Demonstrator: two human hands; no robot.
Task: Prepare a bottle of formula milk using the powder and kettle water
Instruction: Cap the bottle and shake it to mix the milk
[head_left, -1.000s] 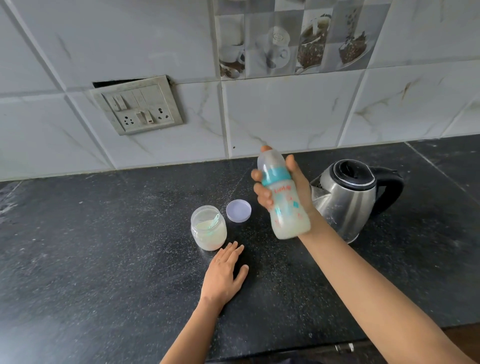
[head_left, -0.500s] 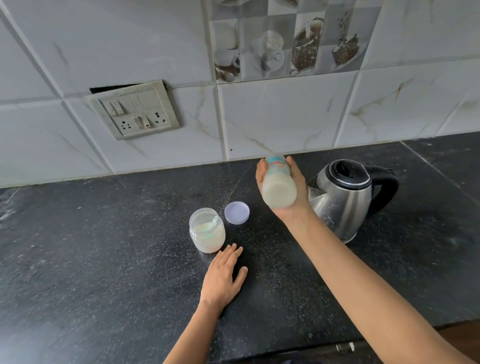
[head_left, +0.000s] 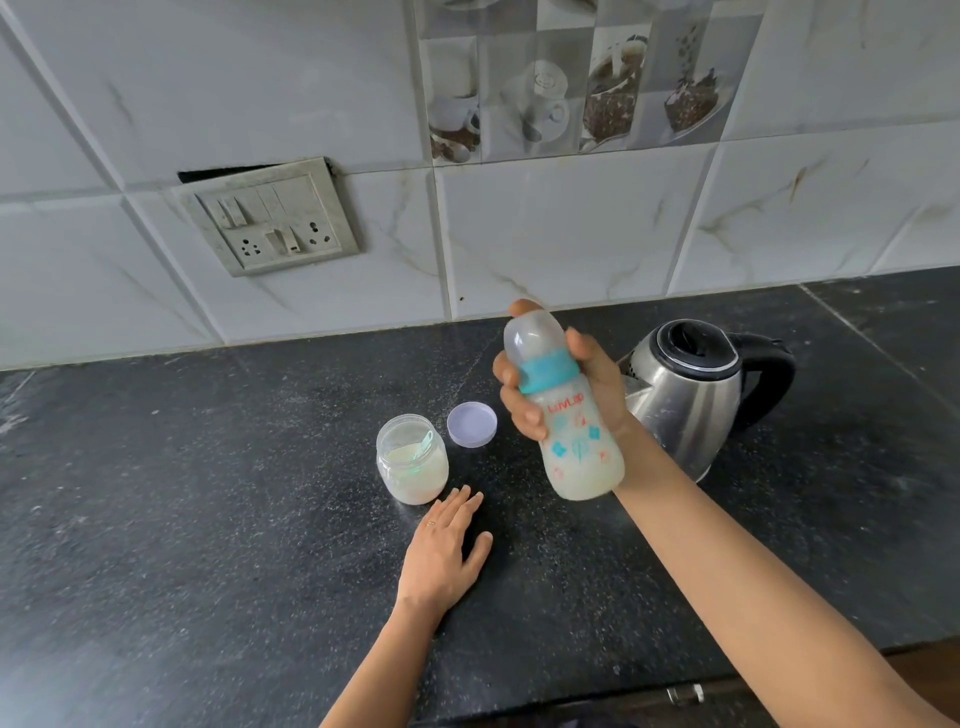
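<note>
Head view: right hand (head_left: 566, 389) grips milk-filled bottle (head_left: 576, 431); jar (head_left: 413, 460) holds powder.

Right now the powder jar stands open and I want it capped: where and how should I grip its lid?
Pinch the lid by its rim, coming straight down from above: it lies flat on the counter, thin and round, apart from the jar.

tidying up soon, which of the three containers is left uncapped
The powder jar: its lilac lid lies beside it. The bottle is capped and the kettle has its lid down.
</note>
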